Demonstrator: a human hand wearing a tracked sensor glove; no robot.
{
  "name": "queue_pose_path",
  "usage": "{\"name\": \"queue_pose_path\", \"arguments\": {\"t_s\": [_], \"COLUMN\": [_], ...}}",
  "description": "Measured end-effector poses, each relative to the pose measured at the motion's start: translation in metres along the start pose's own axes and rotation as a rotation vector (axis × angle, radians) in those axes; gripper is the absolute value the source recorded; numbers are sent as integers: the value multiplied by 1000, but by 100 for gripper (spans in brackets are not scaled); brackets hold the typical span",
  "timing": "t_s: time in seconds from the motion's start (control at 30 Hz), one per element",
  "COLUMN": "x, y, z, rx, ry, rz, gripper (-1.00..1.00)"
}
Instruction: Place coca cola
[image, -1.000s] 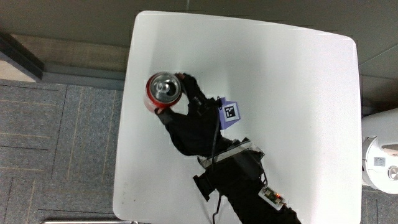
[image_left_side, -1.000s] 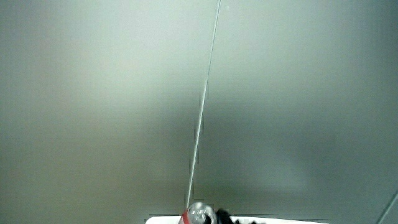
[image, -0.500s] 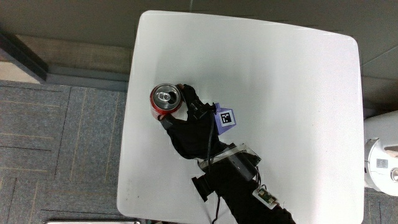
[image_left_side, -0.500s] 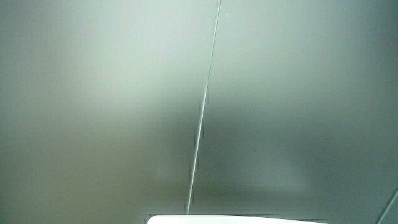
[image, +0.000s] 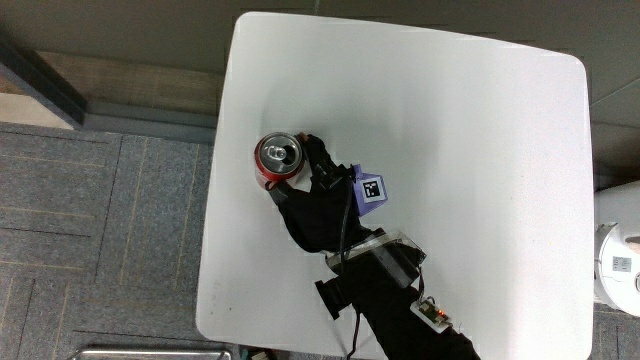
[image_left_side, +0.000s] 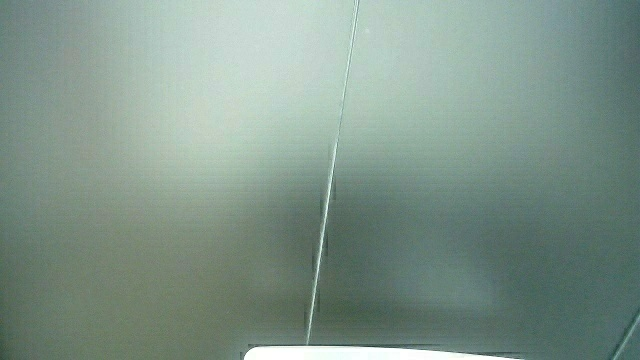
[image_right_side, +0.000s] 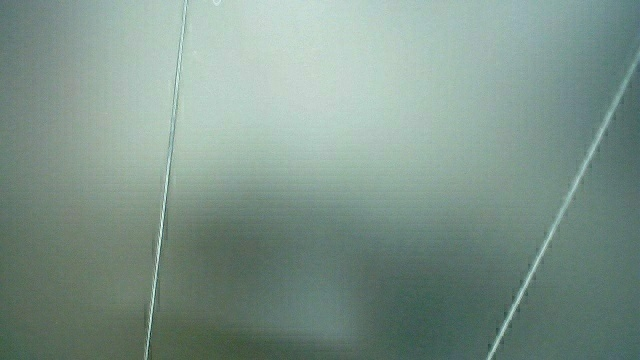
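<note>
A red coca cola can (image: 279, 160) with a silver lid stands upright on the white table (image: 470, 150), close to the table's edge. The hand (image: 312, 203) in its black glove lies beside the can, nearer to the person, with its fingers (image: 314, 152) curled around the can's side. On the back of the hand sits the patterned cube (image: 370, 187). The forearm (image: 385, 290) carries a small device. Both side views show only a pale wall, apart from a strip of the table's edge (image_left_side: 380, 353) in a side view.
Grey carpet floor (image: 100, 230) lies beside the table's edge nearest the can. A white rounded object (image: 620, 265) stands off the table at its edge farthest from the can.
The can has come down: a second ago its lid showed in a side view, now it does not. The hand still holds it.
</note>
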Motion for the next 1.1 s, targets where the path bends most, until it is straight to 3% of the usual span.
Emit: {"name": "queue_pose_path", "arguments": {"t_s": [0.03,0.13,0.17,0.23,0.27,0.33,0.4,0.43,0.63,0.73,0.87,0.93,1.03,1.07,1.1], "x": [-2,6,1,0,2,1,5,5,7,6,5,4,-4,0,-8], "y": [0,1,1,1,0,-1,-1,-1,-5,-4,-5,-5,-10,-10,-12], "z": [-1,1,-1,-1,-1,-1,0,0,-1,-2,-2,-1,3,7,7], "rx": [-6,-5,-15,-21,-23,-34,-29,-31,-18,-28,-35,-33,-35,-54,-59], "ry": [11,-40,-4,-16,-21,0,-37,-28,-54,-48,-58,-65,-129,-195,-199], "rz": [6,-4,10,25,-8,0,3,7,-35,-6,-53,-32,-90,-35,-51], "gripper": [-50,-71,-79,-93,-100,-100,-100,-100,-100,-100,-100,-100,-100,-100,-100]}}
